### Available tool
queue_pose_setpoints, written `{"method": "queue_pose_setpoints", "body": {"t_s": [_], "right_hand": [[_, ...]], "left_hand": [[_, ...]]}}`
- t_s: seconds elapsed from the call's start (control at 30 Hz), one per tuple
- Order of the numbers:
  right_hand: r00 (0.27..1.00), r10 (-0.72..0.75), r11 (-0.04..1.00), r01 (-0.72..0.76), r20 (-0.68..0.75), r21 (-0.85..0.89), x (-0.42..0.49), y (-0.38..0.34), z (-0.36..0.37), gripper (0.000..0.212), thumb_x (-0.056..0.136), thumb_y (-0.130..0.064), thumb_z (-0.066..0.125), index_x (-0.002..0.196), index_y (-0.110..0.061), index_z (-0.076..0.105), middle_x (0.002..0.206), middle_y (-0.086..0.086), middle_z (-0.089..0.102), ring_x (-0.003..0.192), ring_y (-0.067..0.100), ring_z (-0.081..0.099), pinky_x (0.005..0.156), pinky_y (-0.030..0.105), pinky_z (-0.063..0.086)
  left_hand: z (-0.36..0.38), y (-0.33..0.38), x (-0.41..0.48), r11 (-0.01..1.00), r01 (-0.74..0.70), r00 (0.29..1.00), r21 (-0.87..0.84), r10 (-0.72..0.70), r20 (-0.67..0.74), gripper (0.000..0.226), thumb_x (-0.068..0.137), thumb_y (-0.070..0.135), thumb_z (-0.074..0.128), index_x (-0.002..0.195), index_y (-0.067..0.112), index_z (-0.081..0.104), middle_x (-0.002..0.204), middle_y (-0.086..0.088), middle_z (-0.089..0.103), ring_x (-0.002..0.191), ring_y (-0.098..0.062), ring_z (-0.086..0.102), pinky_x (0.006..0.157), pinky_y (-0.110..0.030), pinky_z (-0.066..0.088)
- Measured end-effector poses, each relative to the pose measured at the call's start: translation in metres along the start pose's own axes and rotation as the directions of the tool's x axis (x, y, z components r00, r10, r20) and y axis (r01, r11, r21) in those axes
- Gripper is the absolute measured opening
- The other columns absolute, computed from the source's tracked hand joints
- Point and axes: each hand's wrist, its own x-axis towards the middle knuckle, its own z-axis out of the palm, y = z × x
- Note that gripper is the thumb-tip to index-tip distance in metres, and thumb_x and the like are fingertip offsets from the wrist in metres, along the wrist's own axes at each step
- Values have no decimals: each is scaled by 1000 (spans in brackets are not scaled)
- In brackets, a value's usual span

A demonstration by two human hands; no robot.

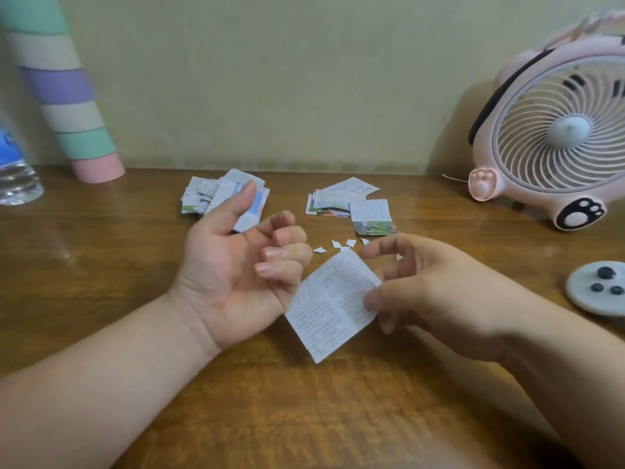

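right hand [422, 292] grip pinches paper [329, 302]; left hand [236, 265] beside paper, curled, seemingly empty. likely mid-tear; next needs left pinch.

Pale yellow-green wall [304, 79], matte, fills the upper half, with a faint darker band along its base. Brown wooden table [101, 265] spans the lower half, its grain running left to right, with soft glare at 9 o'clock. Light is even and diffuse, and shadows are weak. At 10 o'clock, a striped tube [64, 96] stands tilted with its pink end on the table. A clear bottle [17, 177] stands near it at the frame edge. At 2 o'clock, a pink fan [554, 130] stands near the wall. At 3 o'clock, a white disc [588, 304] bears 3 dark knobs.
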Motion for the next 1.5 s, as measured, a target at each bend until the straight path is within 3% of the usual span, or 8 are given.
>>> {"method": "queue_pose_setpoints", "body": {"t_s": [0.13,0.27,0.43,0.63,0.83,0.97,1.23,1.5], "right_hand": [[998,-62,998,62,-17,5,1,-1,-4,63,76,16,73,127,-14,50,79,20,63,57,25,58,56,31,48],[995,-97,995,98,37,-20,-3,-6,-11,70,66,6,72,129,-16,50,84,35,59,61,29,58,54,26,50],[980,-105,994,107,168,-3,-3,-6,-13,69,66,6,73,128,-16,52,77,20,63,62,28,58,55,29,52],[989,-79,997,81,127,-17,2,0,-12,55,65,2,74,118,-9,60,79,21,64,68,29,58,53,28,52],[992,-95,994,99,-79,44,5,9,4,20,69,-25,79,78,-7,74,86,25,70,78,31,62,75,44,49],[970,-108,992,121,-220,47,4,12,10,17,75,-25,86,82,-12,78,91,19,76,85,35,70,82,50,54],[990,-50,998,45,-134,-42,3,5,4,25,80,-27,82,88,-3,76,88,22,76,80,41,73,74,49,51],[997,31,992,-40,76,121,0,1,-7,15,89,-10,69,88,4,76,75,17,74,53,17,66,46,20,48]], "left_hand": [[1,3,0,998,-40,999,-48,41,11,40,84,42,68,87,4,58,70,-3,48,47,-10,45,36,-17,43],[4,13,4,957,-283,946,-69,266,-188,35,86,33,71,98,2,57,76,-6,55,52,-11,51,46,-16,50],[-4,-2,9,774,-229,946,591,320,-53,35,77,18,77,107,9,61,93,-13,71,88,-25,66,77,-36,60],[-2,-23,4,585,-216,937,782,348,-1,68,62,6,80,125,16,56,81,-8,73,80,-20,69,80,-34,54],[-5,-30,5,575,-248,922,780,387,7,69,64,2,87,124,17,56,80,-7,71,80,-21,66,79,-34,53],[-8,-36,5,605,-217,950,766,313,22,59,71,-6,77,123,14,56,85,-14,68,76,-21,66,68,-24,54],[-9,-43,3,580,-246,960,777,258,111,58,72,-2,78,124,11,53,77,-14,66,71,-27,65,65,-32,57],[-11,-43,2,554,-312,937,772,312,155,38,74,0,72,109,11,64,74,-16,65,65,-25,65,61,-28,55]]}}
